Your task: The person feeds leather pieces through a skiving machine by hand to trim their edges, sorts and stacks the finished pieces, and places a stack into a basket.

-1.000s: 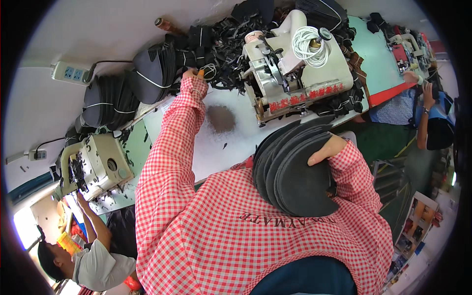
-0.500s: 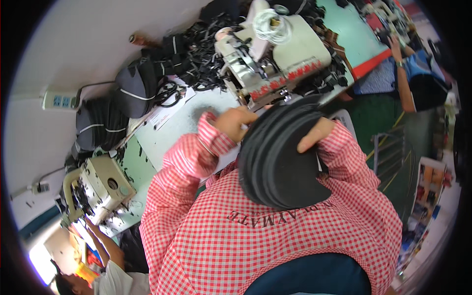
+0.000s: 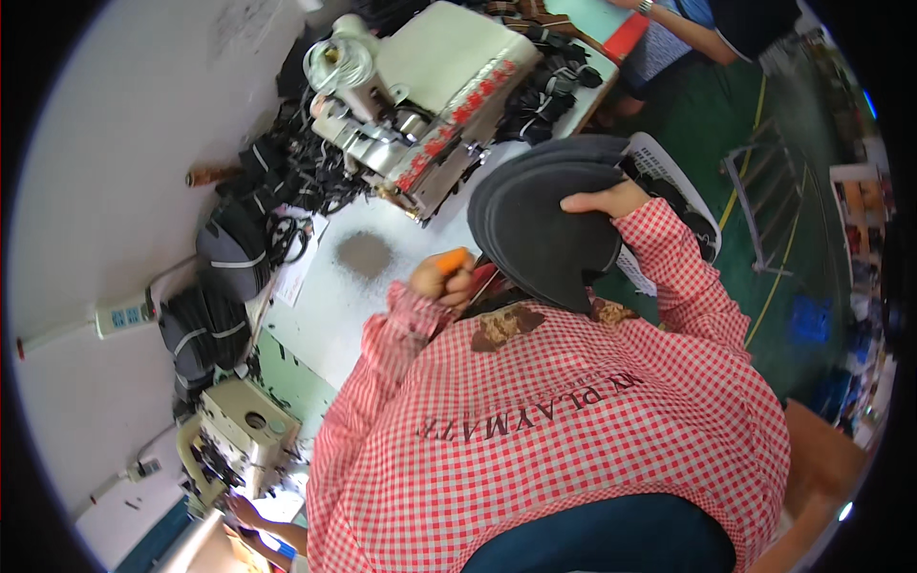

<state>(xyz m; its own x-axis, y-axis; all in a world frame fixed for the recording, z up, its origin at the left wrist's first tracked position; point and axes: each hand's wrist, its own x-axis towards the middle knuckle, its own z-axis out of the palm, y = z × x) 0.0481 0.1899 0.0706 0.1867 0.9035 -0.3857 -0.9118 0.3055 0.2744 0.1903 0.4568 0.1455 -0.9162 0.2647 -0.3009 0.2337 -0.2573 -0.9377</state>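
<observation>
- Right hand [image 3: 611, 199] grips black stack [image 3: 543, 222] at two o'clock; no band visible.
- Left hand [image 3: 441, 284], near centre, curled closed beside orange thing [image 3: 452, 260]; contents unclear.
- Bundles [image 3: 230, 246] at nine o'clock: already banded.

Wall [image 3: 105, 210]: pale; marked by a grey smudge [image 3: 239, 24] near the top.
Outlets: one white socket box [image 3: 124, 318] is fixed to the wall; a second socket [image 3: 145, 468] is seen lower down.
Worktable [image 3: 315, 325]: topped in white, joined by a pale green section [image 3: 287, 365].
Floor [image 3: 688, 110]: coloured green, crossed by yellow lines [image 3: 760, 100].
Metal frame [image 3: 757, 208]: grey, barred, stood on the floor.
Right edge: shelving [image 3: 864, 210] is blurred; a small bright light [image 3: 845, 512] is seen below it.
</observation>
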